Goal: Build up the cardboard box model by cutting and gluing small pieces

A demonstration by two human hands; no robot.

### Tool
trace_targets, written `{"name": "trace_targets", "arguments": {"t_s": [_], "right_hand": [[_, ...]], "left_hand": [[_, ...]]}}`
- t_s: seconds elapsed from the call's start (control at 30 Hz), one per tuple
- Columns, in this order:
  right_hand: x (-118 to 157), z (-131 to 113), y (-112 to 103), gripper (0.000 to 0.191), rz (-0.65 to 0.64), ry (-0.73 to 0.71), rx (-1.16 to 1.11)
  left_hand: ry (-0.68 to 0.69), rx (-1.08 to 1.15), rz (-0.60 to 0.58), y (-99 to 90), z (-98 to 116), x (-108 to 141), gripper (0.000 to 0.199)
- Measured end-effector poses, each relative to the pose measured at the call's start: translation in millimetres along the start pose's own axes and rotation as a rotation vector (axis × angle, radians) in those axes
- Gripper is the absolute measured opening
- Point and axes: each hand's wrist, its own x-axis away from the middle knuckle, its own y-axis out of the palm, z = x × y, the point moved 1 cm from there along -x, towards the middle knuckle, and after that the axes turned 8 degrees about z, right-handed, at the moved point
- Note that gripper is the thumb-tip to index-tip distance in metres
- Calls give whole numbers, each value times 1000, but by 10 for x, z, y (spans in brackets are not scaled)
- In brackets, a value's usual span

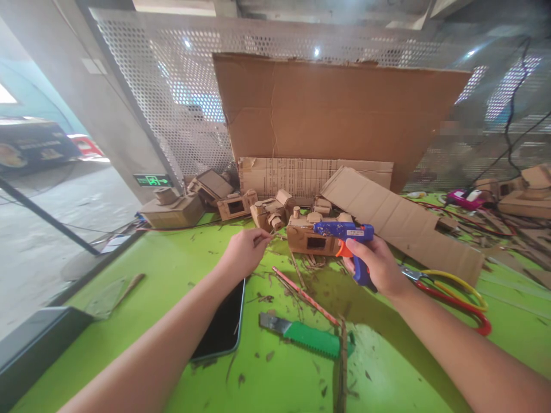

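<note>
My right hand (pixel 374 264) is wrapped round a blue glue gun (pixel 344 230) with an orange trigger, its nozzle pointing left over a cardboard camera model (pixel 303 238). My left hand (pixel 247 250) is closed in a pinch at the left of that model; a thin light strip seems to stick out from the fingertips, too small to make out. Beneath my left forearm lies a dark phone (pixel 224 324). Another cardboard camera model (pixel 267 212) stands just behind my left hand.
On the green table (pixel 150 310) lie a green cutter (pixel 312 338), a red patterned pencil (pixel 305 294), scissors (pixel 456 292) at the right and cardboard scraps. A slanted cardboard sheet (pixel 400 221) and an upright brown panel (pixel 336 115) stand behind. A dark box (pixel 38 338) sits at the left.
</note>
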Motion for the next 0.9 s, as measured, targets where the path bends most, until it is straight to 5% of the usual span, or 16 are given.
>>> {"name": "trace_targets", "arguments": {"t_s": [0.6,0.8,0.9], "right_hand": [[-14,32,-16,38,-17,-3,0],[-9,44,-24,37,-17,-4,-5],[-8,44,-22,37,-18,2,-5]], "left_hand": [[-36,-25,-24,24,-54,-40,14],[-94,-32,-19,28,-31,-28,45],[-72,-36,-28,33,-54,-33,37]]}}
